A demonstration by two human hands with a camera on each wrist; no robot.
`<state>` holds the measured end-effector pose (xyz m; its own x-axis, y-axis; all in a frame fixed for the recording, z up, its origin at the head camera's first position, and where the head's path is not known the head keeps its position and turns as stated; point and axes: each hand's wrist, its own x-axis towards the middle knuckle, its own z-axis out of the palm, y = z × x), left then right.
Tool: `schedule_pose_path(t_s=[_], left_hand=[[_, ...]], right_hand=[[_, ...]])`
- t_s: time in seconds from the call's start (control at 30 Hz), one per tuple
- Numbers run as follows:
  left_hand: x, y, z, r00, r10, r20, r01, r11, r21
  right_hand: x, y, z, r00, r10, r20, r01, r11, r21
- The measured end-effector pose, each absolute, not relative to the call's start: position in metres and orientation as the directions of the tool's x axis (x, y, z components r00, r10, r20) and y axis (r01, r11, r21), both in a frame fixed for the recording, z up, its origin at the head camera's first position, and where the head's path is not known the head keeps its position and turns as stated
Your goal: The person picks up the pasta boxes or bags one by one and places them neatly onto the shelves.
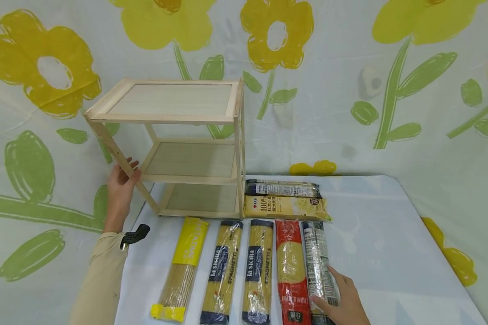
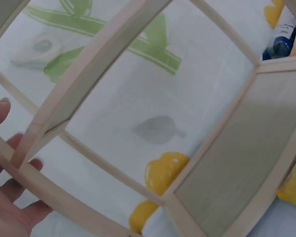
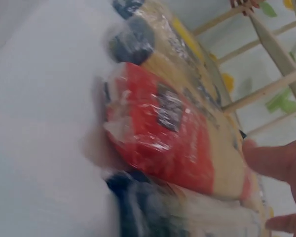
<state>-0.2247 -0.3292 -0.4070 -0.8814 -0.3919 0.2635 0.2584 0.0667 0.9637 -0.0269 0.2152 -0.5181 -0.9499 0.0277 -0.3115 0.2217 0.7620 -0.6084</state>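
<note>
My left hand (image 1: 122, 180) grips the left front post of a three-tier wooden shelf (image 1: 166, 118); in the left wrist view, its fingers (image 2: 12, 187) lie around the wood. On the table, a dark-wrapped pasta pack (image 1: 318, 262) lies lengthwise under my right hand (image 1: 343, 300). That hand's thumb and fingers are spread over the pack; firm contact cannot be made out. Beside it lies a red pasta pack (image 1: 292, 271), followed leftward by two la sicilia spaghetti packs (image 1: 258, 271) (image 1: 222, 271) and a yellow-ended pasta pack (image 1: 183, 266).
Right of the shelf, a yellow pasta pack (image 1: 284, 206) and a dark pack (image 1: 282, 188) lie crosswise. A pale cloth covers the table (image 1: 382, 253). Behind it hangs a flower-printed sheet (image 1: 329, 99). A black band (image 1: 135, 235) sits on my left wrist.
</note>
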Motion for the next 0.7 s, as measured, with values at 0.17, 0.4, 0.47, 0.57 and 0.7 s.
schedule_pose_path(t_s=[0.17, 0.4, 0.47, 0.57, 0.7], left_hand=[[-0.232, -0.33, -0.409, -0.883, -0.401, 0.244, 0.307, -0.1, 0.946], [-0.224, -0.339, -0.403, -0.862, -0.464, 0.205, 0.284, -0.107, 0.953], [-0.224, -0.34, -0.401, -0.858, -0.463, 0.221, 0.307, -0.118, 0.944], [-0.226, -0.34, -0.399, -0.855, -0.453, 0.251, 0.326, -0.093, 0.941], [-0.228, -0.34, -0.4, -0.855, -0.446, 0.266, 0.323, -0.055, 0.945]], right_hand=[[-0.024, 0.204, -0.538, -0.92, 0.075, -0.384, 0.283, 0.805, -0.521], [-0.025, 0.199, -0.537, -0.917, 0.119, -0.382, 0.287, 0.861, -0.421], [-0.027, 0.2, -0.536, -0.918, 0.112, -0.381, 0.28, 0.862, -0.422], [-0.032, 0.2, -0.534, -0.917, 0.103, -0.385, 0.284, 0.847, -0.45], [-0.035, 0.203, -0.532, -0.924, 0.094, -0.371, 0.284, 0.818, -0.501]])
